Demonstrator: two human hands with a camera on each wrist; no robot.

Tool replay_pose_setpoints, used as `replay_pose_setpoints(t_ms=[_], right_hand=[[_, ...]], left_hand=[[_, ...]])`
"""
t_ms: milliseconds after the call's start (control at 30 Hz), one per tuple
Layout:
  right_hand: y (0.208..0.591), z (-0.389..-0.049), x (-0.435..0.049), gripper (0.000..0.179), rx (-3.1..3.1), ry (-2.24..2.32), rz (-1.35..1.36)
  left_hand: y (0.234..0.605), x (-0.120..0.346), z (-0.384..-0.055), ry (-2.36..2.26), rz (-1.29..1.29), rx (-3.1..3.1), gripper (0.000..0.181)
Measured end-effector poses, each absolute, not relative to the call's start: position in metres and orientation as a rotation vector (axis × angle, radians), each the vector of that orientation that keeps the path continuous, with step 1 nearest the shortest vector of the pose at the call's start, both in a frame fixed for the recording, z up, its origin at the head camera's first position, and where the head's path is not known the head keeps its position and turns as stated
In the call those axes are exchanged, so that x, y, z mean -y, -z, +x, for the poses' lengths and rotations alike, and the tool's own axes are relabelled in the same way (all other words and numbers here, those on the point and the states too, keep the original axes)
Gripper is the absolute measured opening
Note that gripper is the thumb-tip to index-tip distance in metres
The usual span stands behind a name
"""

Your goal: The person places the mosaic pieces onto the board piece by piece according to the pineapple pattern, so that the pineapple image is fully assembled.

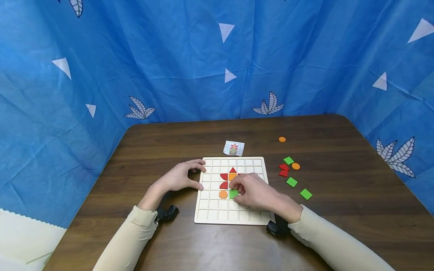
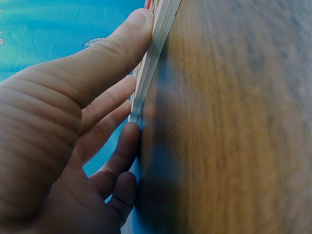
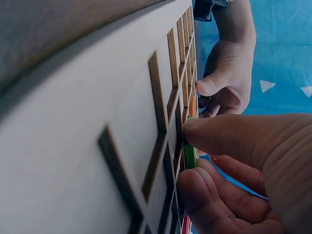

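Observation:
A pale wooden grid board lies on the table. My left hand rests at its left side, thumb and fingertips spread along the edge. My right hand reaches over the board and pinches a green square tile between thumb and fingers, at the grid surface; the tile also shows in the right wrist view. Around it lie an orange disc, red rounded pieces, an orange square and a red triangle. The right hand hides part of the grid.
A small printed pattern card lies behind the board. To the right are loose green squares, red pieces and orange discs. A blue curtain hangs round the wooden table.

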State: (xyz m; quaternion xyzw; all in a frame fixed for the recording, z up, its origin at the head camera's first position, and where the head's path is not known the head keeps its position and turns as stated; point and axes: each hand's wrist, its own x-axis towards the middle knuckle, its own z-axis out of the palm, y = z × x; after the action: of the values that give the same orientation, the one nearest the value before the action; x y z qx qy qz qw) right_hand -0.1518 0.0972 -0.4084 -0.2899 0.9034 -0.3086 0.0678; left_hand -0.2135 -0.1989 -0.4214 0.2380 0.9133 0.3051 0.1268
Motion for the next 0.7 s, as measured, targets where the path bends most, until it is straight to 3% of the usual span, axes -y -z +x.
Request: replay_pose_setpoints(t_ms=[700], right_hand=[[0.4059,-0.1535,-0.1027,0.016,-2.728,0.956,-0.898]], left_hand=[[0.4207,0.1987,-0.2132,-0.874,0.696,-2.666,0.053]])
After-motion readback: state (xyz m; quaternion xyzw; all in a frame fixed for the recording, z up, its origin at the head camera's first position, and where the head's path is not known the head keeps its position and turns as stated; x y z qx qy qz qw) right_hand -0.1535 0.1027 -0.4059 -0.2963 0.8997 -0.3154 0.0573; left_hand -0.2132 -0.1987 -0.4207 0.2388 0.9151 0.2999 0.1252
